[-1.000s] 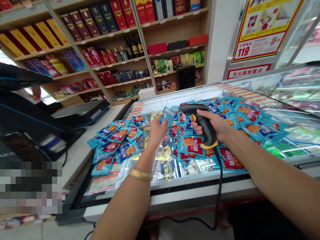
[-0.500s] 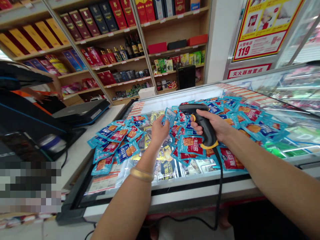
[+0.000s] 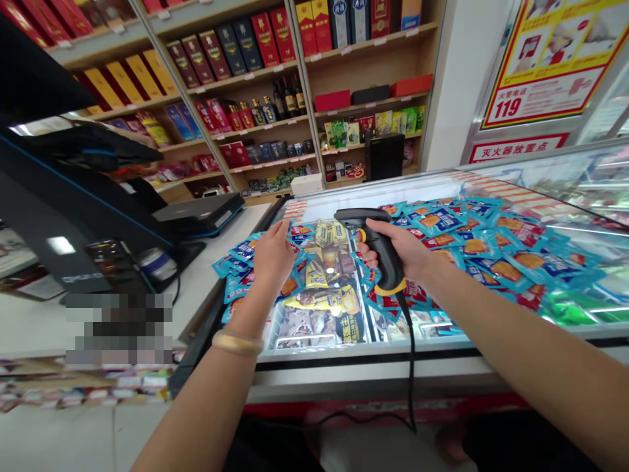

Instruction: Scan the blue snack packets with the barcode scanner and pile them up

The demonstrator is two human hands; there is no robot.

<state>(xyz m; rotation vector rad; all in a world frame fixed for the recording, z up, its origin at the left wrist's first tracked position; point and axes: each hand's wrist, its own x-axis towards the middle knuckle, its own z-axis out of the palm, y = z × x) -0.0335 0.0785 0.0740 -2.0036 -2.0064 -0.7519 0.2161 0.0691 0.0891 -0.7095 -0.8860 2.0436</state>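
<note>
1. Leftmost snack packets (image 3: 244, 249) on the glass surface (image 3: 334, 198) flank the left hand (image 3: 274, 255), the nearer; I cannot tell whether its grip holds one.
2. A barcode scanner (image 3: 387, 261), head pointing left, sits in the closed grip of the right hand (image 3: 401, 249).

Scanner (image 3: 386, 259) matt plastic; packets (image 3: 439, 219) glossy film; cabinet top (image 3: 322, 204) smooth glass.

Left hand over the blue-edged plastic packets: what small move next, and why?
If empty (its grip is hidden), the left hand should probably cross to the larger right pile of blue packets: it is over the smaller left pile, with no packet held up before the black-and-yellow handheld scanner in the right hand.
</note>
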